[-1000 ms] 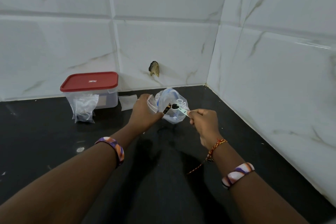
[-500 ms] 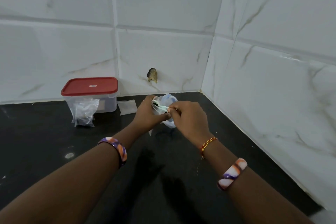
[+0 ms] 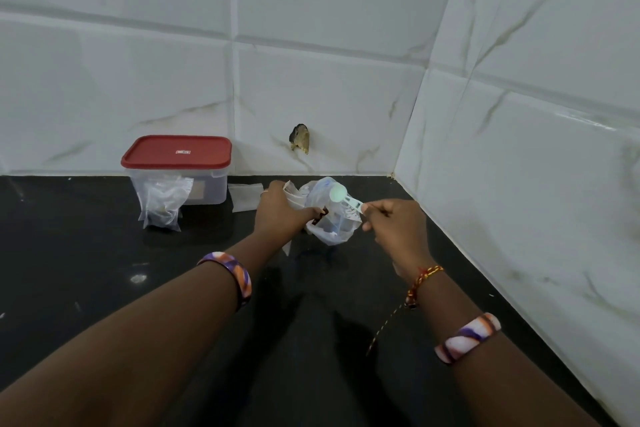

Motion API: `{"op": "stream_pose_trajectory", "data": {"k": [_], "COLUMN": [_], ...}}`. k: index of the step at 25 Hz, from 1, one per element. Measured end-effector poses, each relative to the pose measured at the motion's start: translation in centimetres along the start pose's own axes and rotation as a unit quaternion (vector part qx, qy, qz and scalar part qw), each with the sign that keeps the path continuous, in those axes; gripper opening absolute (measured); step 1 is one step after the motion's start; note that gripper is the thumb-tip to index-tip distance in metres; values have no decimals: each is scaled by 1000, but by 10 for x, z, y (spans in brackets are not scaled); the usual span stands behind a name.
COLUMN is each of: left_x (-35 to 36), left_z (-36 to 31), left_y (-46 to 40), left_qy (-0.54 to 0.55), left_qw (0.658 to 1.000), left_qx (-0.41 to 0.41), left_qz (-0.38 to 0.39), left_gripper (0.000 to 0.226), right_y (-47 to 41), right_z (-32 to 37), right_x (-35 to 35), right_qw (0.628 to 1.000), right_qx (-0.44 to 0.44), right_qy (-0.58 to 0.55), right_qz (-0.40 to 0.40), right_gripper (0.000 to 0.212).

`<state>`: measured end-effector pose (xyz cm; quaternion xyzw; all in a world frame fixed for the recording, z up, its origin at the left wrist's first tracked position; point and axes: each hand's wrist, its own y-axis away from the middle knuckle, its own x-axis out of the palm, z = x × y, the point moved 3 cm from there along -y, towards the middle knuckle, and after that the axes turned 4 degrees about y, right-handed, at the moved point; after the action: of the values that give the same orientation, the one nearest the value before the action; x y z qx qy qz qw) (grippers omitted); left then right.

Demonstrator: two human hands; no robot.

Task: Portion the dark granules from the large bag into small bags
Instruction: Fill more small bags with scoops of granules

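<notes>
Now I pinch the spoon (image 3: 337, 197) in my right hand (image 3: 394, 225) over the large bag (image 3: 334, 218).
My left hand (image 3: 280, 215) grips small bags (image 3: 292, 192); a red-lidded container (image 3: 176, 168) and filled bag (image 3: 162, 206) stand left.

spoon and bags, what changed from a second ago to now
The spoon held dark granules a second ago, then the right hand brought it to the left hand at the bags. Now it is drawn back to the right and looks empty. The left hand grips the small bag beside the large bag throughout. The red-lidded box and filled bag stayed put.
</notes>
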<state>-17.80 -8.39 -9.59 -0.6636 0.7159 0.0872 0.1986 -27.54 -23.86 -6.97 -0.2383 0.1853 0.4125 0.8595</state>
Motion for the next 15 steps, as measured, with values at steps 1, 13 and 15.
{"op": "stream_pose_trajectory", "data": {"k": [1,13,15], "left_x": [3,39,41], "left_z": [1,11,10], "left_y": [-2,-17,-22], "left_qy": [-2,-112,-94], "left_qw": [1000,989,992], "left_qx": [-17,-100,-86], "left_qz": [5,-9,-26], "left_gripper": [73,20,17], "right_y": [-5,-35,-43], "right_z": [-8,5,-4], "right_x": [0,74,72], "right_qw": [1000,855,877], "right_qx": [20,-297,-268], "right_qy": [5,412,389], "right_qz": [21,101,85], "right_gripper": [18,24,24]}}
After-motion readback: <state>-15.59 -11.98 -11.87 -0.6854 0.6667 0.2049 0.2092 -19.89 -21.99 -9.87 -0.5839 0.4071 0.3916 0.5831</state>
